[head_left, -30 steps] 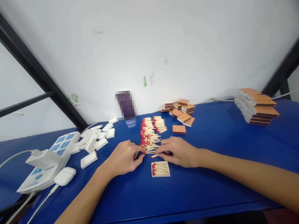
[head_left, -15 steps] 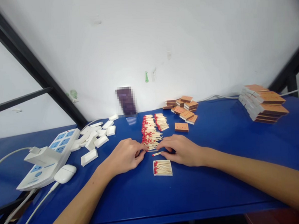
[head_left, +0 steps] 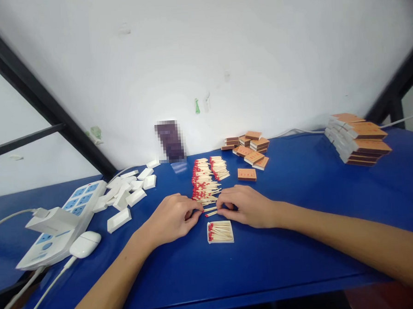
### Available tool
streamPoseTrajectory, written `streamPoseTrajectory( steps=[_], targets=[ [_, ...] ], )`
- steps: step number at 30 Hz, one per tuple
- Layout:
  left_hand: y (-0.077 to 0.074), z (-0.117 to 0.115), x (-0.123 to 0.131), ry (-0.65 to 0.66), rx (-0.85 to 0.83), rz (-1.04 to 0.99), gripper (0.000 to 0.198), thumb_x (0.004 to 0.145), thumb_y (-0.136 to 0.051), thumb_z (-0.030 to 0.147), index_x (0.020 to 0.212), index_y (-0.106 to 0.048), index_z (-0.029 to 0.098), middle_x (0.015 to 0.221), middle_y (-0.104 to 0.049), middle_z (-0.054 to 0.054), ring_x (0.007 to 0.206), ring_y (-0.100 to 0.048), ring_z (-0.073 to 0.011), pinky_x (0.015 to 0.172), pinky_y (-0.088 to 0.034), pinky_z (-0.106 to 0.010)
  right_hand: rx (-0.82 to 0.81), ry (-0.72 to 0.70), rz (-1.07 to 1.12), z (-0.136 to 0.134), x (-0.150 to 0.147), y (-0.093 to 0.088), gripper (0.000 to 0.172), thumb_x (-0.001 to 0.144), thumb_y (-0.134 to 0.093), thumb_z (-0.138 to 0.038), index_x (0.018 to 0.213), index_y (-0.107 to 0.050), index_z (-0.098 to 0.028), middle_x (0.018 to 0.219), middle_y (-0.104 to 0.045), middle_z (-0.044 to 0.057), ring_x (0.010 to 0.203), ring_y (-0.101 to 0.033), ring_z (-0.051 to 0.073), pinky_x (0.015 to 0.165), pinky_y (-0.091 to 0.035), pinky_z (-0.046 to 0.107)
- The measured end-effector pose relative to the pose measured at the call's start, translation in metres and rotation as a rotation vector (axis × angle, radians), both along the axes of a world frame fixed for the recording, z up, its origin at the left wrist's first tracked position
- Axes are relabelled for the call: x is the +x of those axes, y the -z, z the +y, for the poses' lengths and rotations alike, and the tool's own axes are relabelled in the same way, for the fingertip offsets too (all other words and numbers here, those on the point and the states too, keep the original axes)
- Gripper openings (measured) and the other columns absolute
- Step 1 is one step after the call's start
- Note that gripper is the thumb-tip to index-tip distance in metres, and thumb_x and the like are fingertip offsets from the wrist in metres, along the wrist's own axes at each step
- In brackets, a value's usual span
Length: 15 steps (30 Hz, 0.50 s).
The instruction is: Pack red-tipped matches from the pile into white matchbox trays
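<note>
Two loose matches [head_left: 211, 214] lie between my hands, just in front of a pile of red-tipped matches [head_left: 204, 180]. My left hand [head_left: 177, 217] is closed, thumb and forefinger at the head end of the farther match. Closed in a pinch, my right hand [head_left: 242, 207] has its fingertips on the plain ends of both sticks. Nearer to me, a white matchbox tray [head_left: 221, 242] holds a layer of matches, heads to the left. A smaller bunch of matches [head_left: 220, 167] sits right of the main pile.
Several empty white trays [head_left: 119, 220] are heaped at left, by a power strip [head_left: 88, 213] with a charger and a white earphone case [head_left: 85, 244]. Orange matchbox sleeves [head_left: 247, 174] lie behind my right hand. Bundled matchboxes [head_left: 365, 141] stand far right. A blurred dark object [head_left: 171, 140] leans on the wall.
My right fingers have brought the nearer loose match up beside the other one, close to the left fingertips. The whole view has shifted slightly.
</note>
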<state>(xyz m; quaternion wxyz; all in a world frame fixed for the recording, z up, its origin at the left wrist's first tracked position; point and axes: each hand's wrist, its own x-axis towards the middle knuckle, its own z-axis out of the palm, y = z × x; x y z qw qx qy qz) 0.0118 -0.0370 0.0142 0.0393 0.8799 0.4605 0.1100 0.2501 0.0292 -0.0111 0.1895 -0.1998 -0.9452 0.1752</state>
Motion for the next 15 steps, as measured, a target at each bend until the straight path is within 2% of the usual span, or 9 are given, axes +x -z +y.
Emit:
streamPoseTrajectory(
  steps=[4,9,15],
  targets=[
    [0.000,-0.001,0.003,0.010,-0.002,-0.008,0.018,0.090,-0.056,0.016,0.096,-0.072,0.023,0.078,-0.071,0.001,0.070,-0.061,-0.0148,0.069,-0.039,-0.027,0.002,0.024,0.001,-0.001,-0.001,0.000,0.012,0.092,-0.057,-0.025,0.084,-0.062,-0.019,0.072,-0.058,-0.002,0.064,-0.047,0.011,0.063,-0.030,0.025],
    [-0.003,-0.001,0.001,-0.007,0.048,-0.001,0.019,0.088,-0.055,0.017,0.097,-0.071,0.022,0.064,-0.064,0.002,0.062,-0.057,-0.0144,0.066,-0.039,-0.027,0.017,0.049,-0.005,-0.003,-0.001,-0.002,0.011,0.091,-0.059,-0.028,0.096,-0.063,-0.019,0.072,-0.057,-0.003,0.063,-0.047,0.011,0.063,-0.031,0.025],
    [-0.005,0.001,-0.008,-0.020,0.087,0.025,0.021,0.087,-0.055,0.016,0.098,-0.072,0.021,0.070,-0.068,0.001,0.063,-0.060,-0.0143,0.068,-0.041,-0.028,0.032,0.027,-0.014,-0.004,0.000,-0.004,0.013,0.093,-0.057,-0.027,0.093,-0.066,-0.019,0.076,-0.060,-0.001,0.066,-0.049,0.012,0.063,-0.032,0.025]
  ],
)
